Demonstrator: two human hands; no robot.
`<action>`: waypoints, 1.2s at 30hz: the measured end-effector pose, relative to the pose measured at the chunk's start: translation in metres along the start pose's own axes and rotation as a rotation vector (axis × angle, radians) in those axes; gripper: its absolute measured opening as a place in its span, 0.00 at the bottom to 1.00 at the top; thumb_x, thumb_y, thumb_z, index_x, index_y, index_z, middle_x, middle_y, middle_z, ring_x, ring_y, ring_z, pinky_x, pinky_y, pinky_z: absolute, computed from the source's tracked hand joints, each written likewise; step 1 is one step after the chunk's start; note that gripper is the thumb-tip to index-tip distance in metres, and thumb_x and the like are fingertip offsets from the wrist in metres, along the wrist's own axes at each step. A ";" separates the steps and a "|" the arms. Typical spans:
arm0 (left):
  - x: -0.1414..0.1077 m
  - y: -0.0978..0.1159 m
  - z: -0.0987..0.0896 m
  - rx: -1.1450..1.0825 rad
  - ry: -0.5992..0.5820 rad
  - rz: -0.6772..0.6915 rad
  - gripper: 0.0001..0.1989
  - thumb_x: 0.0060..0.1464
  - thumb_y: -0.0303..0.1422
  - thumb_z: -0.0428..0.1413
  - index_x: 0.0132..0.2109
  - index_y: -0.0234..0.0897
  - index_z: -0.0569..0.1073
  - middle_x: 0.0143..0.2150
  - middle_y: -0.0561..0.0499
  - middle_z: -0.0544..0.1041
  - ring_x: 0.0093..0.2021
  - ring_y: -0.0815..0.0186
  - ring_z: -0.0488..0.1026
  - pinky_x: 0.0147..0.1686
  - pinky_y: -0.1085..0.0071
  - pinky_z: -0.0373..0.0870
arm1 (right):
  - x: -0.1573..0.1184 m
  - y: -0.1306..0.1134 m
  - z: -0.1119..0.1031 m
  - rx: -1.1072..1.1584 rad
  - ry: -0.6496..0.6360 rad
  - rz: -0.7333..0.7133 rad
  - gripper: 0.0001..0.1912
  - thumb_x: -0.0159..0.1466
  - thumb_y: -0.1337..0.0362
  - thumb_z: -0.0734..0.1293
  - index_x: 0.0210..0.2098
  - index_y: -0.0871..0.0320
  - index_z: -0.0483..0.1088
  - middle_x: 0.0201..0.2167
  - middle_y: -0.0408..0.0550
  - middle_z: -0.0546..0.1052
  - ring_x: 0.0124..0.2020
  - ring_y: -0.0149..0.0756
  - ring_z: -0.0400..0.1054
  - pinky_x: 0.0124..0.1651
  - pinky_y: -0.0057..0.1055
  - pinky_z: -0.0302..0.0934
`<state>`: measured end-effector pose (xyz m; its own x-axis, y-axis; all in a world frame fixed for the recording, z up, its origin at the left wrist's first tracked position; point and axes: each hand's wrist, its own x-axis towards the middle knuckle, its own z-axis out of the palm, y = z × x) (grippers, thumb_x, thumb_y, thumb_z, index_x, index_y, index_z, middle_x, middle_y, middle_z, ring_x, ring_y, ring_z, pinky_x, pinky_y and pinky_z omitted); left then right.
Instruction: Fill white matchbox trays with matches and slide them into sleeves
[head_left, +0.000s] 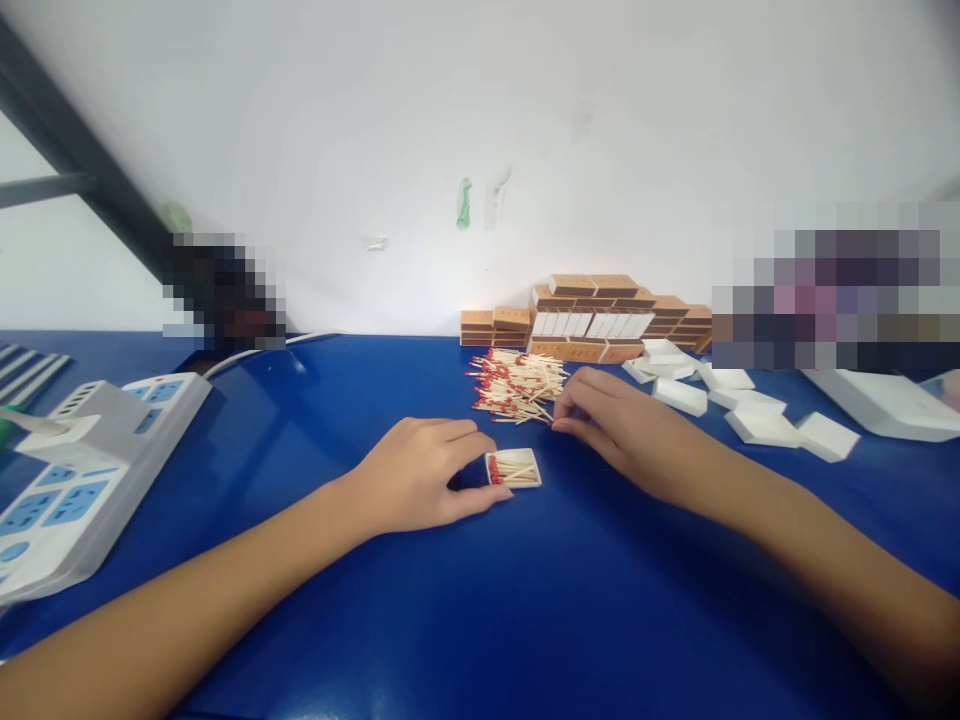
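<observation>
A small white matchbox tray point(528, 483) with several red-tipped matches lies on the blue table. My left hand point(431, 472) holds the tray at its left end, thumb along the near edge and fingers at the far edge. Behind the tray is a loose pile of matches point(519, 384), with red heads and pale sticks. My right hand point(611, 420) is at the pile's right edge, its thumb and fingertips pinched together around a match whose red head shows by the fingertips.
Stacked brown matchboxes point(585, 350) stand against the wall behind the pile. Several white trays point(679, 396) lie scattered at the right, near a larger white object point(881, 405). A power strip point(112, 490) with a plug and cable sits at the left on the blue table point(450, 620).
</observation>
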<state>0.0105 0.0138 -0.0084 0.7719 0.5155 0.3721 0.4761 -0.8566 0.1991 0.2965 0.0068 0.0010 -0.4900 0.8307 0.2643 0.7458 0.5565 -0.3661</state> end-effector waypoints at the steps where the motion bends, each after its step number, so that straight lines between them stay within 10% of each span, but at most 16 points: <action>1: 0.000 0.000 0.000 0.002 -0.001 0.001 0.17 0.65 0.47 0.58 0.46 0.37 0.78 0.33 0.54 0.76 0.30 0.69 0.73 0.31 0.71 0.66 | -0.001 -0.004 0.002 0.028 -0.008 -0.004 0.08 0.75 0.60 0.60 0.40 0.54 0.67 0.42 0.51 0.73 0.42 0.41 0.69 0.43 0.38 0.64; 10: 0.001 0.003 0.002 0.000 0.001 0.011 0.17 0.66 0.47 0.57 0.43 0.37 0.77 0.32 0.54 0.76 0.30 0.69 0.73 0.29 0.71 0.65 | -0.002 -0.065 0.029 0.013 0.097 -0.089 0.07 0.74 0.66 0.61 0.40 0.54 0.69 0.42 0.52 0.74 0.46 0.44 0.69 0.50 0.43 0.67; 21: 0.001 0.001 0.000 -0.007 0.009 0.017 0.17 0.65 0.47 0.58 0.46 0.37 0.78 0.33 0.54 0.76 0.29 0.70 0.72 0.29 0.71 0.65 | -0.005 0.050 -0.028 -0.070 -0.210 0.142 0.11 0.70 0.55 0.64 0.35 0.53 0.73 0.37 0.50 0.75 0.36 0.42 0.71 0.39 0.40 0.65; 30: 0.001 0.002 0.000 -0.011 0.013 0.015 0.16 0.64 0.46 0.59 0.45 0.37 0.78 0.32 0.54 0.76 0.30 0.69 0.72 0.30 0.71 0.65 | -0.005 -0.043 0.008 0.084 -0.077 0.004 0.07 0.73 0.63 0.63 0.39 0.55 0.70 0.39 0.49 0.75 0.39 0.39 0.70 0.41 0.35 0.65; 36: 0.000 0.002 0.000 -0.018 0.011 0.015 0.16 0.65 0.46 0.58 0.45 0.36 0.78 0.32 0.54 0.75 0.29 0.69 0.72 0.30 0.71 0.65 | -0.008 -0.048 0.013 0.061 -0.099 -0.005 0.06 0.73 0.67 0.63 0.38 0.55 0.71 0.39 0.48 0.74 0.40 0.39 0.70 0.41 0.36 0.65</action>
<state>0.0116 0.0124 -0.0079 0.7740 0.5025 0.3852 0.4568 -0.8645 0.2097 0.2588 -0.0258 0.0052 -0.5376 0.8242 0.1782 0.7160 0.5578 -0.4197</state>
